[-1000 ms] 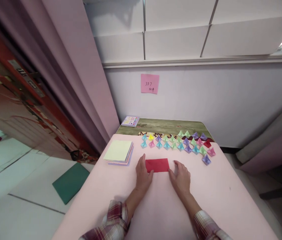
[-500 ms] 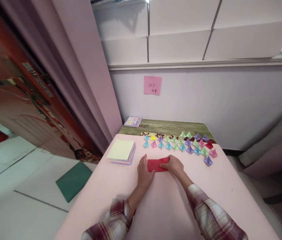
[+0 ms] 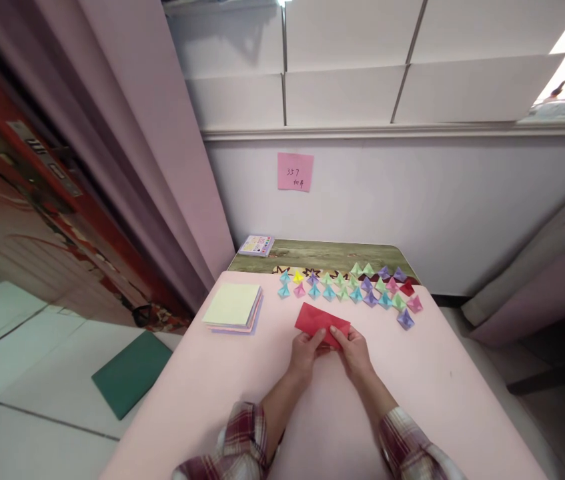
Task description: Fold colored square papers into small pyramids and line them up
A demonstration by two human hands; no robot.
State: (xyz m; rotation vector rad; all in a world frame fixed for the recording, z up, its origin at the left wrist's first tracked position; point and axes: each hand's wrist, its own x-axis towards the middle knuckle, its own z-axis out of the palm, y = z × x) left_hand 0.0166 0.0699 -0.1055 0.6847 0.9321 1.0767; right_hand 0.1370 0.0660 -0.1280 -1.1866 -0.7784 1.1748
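Note:
A folded red sheet of paper [image 3: 321,321], a flat rectangle, is held up over the table by both hands, its left end tilted away. My left hand [image 3: 306,355] pinches its lower edge near the middle, thumb on top. Close beside it, my right hand [image 3: 355,348] grips the right part, also with the thumb on the upper face. The fingers beneath the paper are mostly hidden. Beyond the hands stand rows of small folded paper shapes [image 3: 329,293] in blue, green, purple, pink, yellow and red.
To the left lies a stack of square coloured paper [image 3: 232,305], pale yellow on top. A packet [image 3: 257,245] rests at the table's back left corner. The table [image 3: 242,373] wears a pink cover. A pink note [image 3: 295,172] is on the wall. A green board [image 3: 133,373] lies on the floor.
The red paper has come up and turned, its right end now nearer me. My left hand has moved from its left end to its lower edge, beside my right hand. The view has shifted slightly.

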